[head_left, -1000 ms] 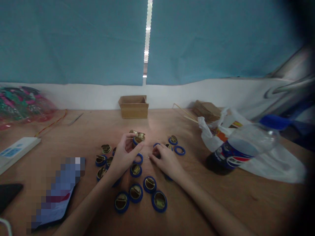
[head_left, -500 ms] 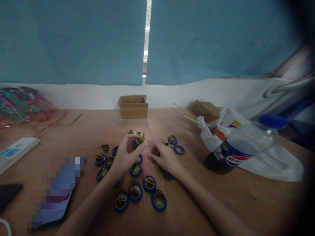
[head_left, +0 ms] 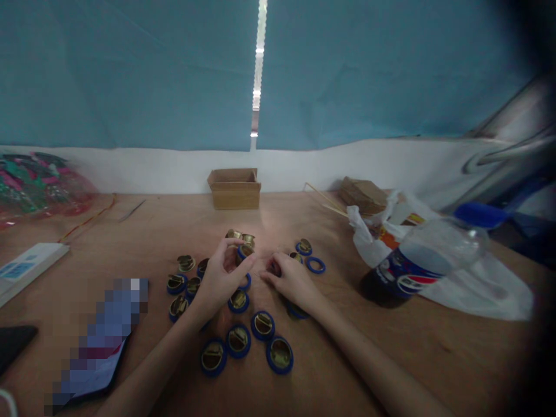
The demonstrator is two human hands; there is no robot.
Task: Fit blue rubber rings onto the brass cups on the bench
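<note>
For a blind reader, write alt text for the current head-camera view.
A left hand holds a round, blue-rimmed piece above a wooden table, a curled right hand beside it. Similar pieces lie around them; a Pepsi bottle is at right.

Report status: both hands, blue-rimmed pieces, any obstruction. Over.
Left hand holds a blue-rimmed gold piece. Right hand curled, contents unclear. Other blue-rimmed pieces lie around the hands. Pepsi bottle to the right, touching neither hand.
</note>
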